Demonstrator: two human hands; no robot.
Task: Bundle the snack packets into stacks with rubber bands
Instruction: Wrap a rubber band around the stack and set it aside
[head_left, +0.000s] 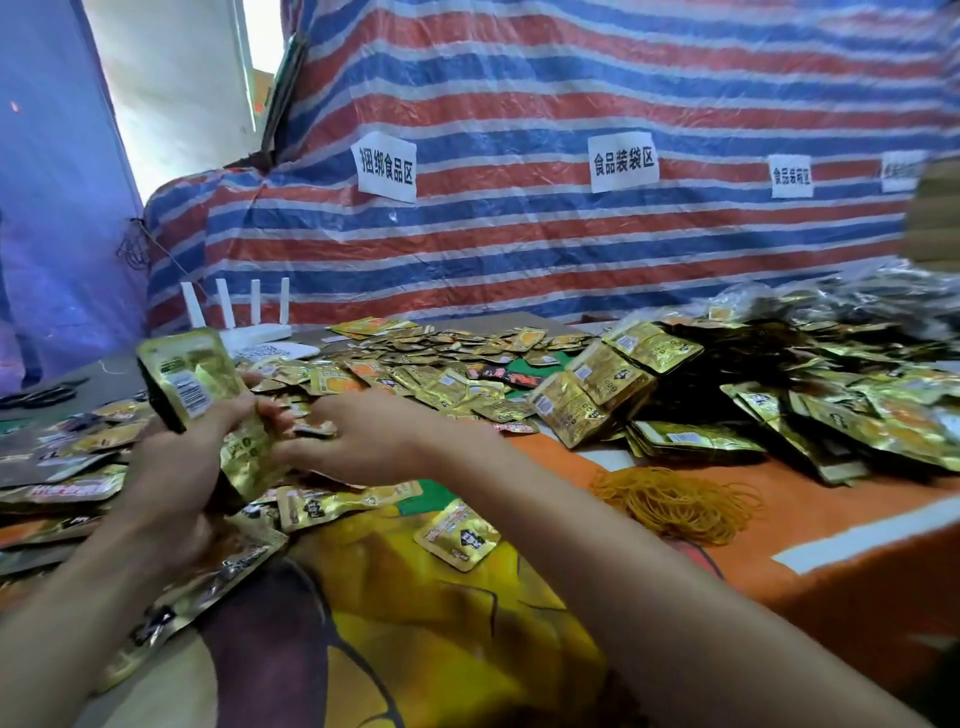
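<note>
— Why is that stack of packets (192, 379) raised off the tabletop (831, 514)?

— The left hand (176, 467) is clamped on it, likely squaring it for banding. The right hand (358, 436), just right of the stack, is curled over loose packets (447, 374); whether it grips one, I cannot tell.

— And the rubber bands (675, 501)?

— Heaped well right of the stack, untouched. Motion blurs the stack, and its lower end is hidden by fingers.
</note>
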